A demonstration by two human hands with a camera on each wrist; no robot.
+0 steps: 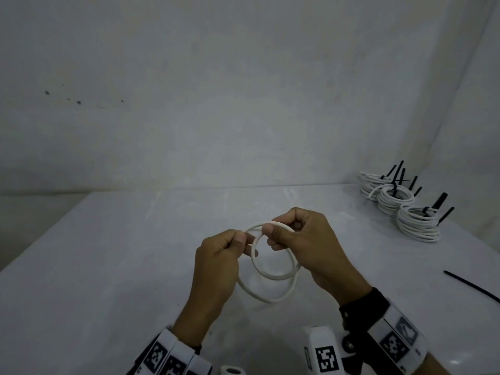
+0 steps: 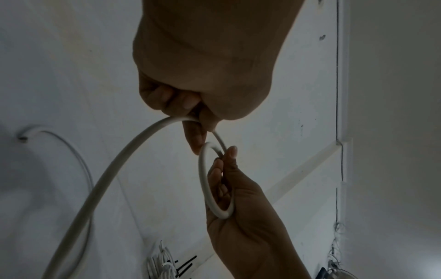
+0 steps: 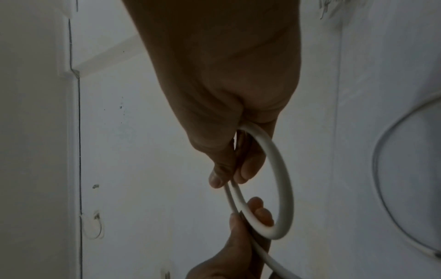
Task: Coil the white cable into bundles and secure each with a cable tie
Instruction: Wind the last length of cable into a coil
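White cable (image 1: 270,276) hangs in two loose loops just above the pale table (image 1: 108,266), held up between both hands near the middle of the head view. The left hand (image 1: 219,255) pinches the strand between thumb and curled fingers at the upper left of the loops. The right hand (image 1: 303,242) has its thumb and fingers closed round the top of the smaller loop where the turns cross. In the left wrist view the cable (image 2: 114,169) arcs away in a wide, smooth bend, which suggests a fairly stiff, springy jacket that will want to uncoil if let go. It looks light, and smooth enough to slip through a slack pinch. The sensible place to hold is at the crossing point, all turns gathered under one thumb, while the other hand feeds each new loop in. Three finished bundles (image 1: 400,204) with black ties sit well apart at the far right. A loose black cable tie (image 1: 470,289) lies on the table near the right edge
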